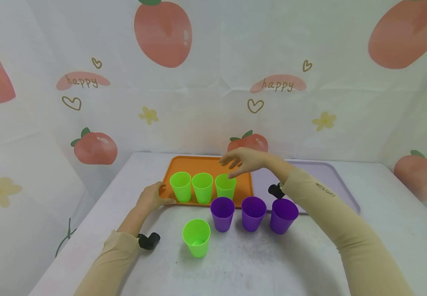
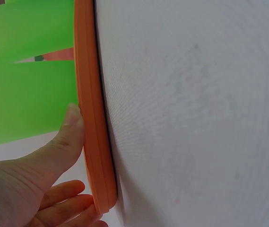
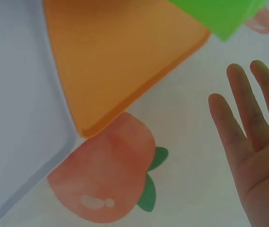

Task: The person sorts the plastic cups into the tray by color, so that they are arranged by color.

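Note:
My left hand (image 1: 150,197) is at the near-left corner of the orange tray (image 1: 194,163), gripping it with the thumb on the front rim (image 2: 91,118) and the fingers round the side. Three upright green cups (image 1: 181,187) stand in a row along the tray's front. Above the rightmost green cup (image 1: 225,188) hovers my right hand (image 1: 248,159), fingers extended and holding nothing. On the table before the tray is another green cup (image 1: 197,238). Three purple cups (image 1: 253,213) form a row to its right.
A pale lilac tray (image 1: 317,172) lies beside the orange one, behind the purple cups. The white table (image 1: 235,267) meets a fruit-printed curtain (image 1: 206,102) at the back. The right forearm reaches over the lilac tray.

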`<control>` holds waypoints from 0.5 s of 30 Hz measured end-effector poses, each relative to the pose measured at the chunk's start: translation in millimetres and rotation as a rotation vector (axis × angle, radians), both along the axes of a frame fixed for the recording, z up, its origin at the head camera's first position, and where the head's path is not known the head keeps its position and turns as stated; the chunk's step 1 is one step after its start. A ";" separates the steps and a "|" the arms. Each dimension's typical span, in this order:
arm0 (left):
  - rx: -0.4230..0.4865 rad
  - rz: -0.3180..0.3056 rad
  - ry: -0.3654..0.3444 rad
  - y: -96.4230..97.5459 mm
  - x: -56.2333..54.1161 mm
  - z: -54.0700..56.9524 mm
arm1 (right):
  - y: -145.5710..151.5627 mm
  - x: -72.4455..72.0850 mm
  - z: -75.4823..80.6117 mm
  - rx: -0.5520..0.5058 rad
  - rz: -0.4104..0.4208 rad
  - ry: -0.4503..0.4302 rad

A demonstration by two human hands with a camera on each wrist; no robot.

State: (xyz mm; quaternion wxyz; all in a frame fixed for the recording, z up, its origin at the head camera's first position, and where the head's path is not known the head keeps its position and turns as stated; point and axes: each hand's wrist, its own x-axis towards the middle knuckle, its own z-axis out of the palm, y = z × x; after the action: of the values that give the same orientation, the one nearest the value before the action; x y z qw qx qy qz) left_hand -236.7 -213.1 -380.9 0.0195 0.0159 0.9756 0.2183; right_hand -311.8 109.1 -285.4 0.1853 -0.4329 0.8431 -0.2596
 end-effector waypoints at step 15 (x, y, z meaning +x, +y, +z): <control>0.023 -0.019 0.021 -7.7 -6.6 -8.0 | 9.9 36.0 26.9 -0.248 -0.027 0.134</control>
State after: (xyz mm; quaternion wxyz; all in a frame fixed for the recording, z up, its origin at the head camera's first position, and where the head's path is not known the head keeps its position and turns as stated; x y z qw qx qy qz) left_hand -243.3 -220.8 -388.8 0.0112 0.0278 0.9729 0.2291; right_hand -275.8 119.1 -258.5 0.0701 -0.4576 0.8208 -0.3346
